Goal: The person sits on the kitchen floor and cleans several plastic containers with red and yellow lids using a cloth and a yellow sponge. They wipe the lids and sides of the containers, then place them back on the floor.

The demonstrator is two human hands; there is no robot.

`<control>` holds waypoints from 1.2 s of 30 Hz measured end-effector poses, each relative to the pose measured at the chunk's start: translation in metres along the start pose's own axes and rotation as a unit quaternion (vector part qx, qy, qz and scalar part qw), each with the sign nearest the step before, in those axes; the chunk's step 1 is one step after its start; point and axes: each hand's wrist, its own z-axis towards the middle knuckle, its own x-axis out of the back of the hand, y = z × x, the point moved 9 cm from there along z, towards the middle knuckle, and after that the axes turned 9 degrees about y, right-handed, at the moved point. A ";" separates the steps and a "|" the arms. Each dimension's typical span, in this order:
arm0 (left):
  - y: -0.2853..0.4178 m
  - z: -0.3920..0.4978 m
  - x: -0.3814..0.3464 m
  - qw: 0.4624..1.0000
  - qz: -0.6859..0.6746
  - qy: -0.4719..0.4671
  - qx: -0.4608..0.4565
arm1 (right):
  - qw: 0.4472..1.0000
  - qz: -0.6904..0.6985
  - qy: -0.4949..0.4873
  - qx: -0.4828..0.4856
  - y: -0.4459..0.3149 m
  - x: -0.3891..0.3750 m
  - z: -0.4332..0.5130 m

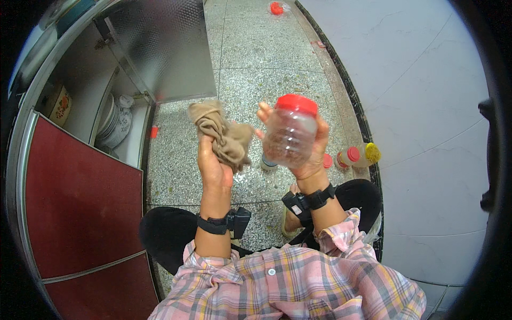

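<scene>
My left hand (215,170) grips a crumpled tan cloth (224,138), which bunches up above the palm. To its right, my right hand (314,160) holds a clear plastic jar (291,136) from behind and below, its fingertips showing at the jar's left side. A red screw lid (297,105) is on the jar, which is upright and slightly tilted. The jar looks see-through, and I cannot tell whether anything is inside. Cloth and jar are apart. Partly hidden behind the jar, a small container (269,163) stands on the floor.
At right by the wall stand a red-lidded jar (343,159) and a yellow-topped jar (366,155); another red lid (327,161) shows beside them. On the left, an open cabinet door (176,52) juts over the speckled floor (260,52). Stacked plates (116,124) sit inside the cabinet. A red object (276,8) lies far ahead.
</scene>
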 end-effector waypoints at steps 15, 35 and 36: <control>0.038 -0.028 -0.042 0.785 0.525 -0.066 -0.322 | 0.991 0.031 0.082 -0.097 0.066 0.045 -0.010; 0.014 -0.016 -0.082 0.943 0.230 -0.223 -0.085 | 0.931 0.020 0.233 0.280 -0.007 0.067 0.032; 0.023 -0.024 -0.089 0.885 0.297 -0.295 -0.204 | 0.917 0.021 0.248 0.312 -0.020 0.069 0.026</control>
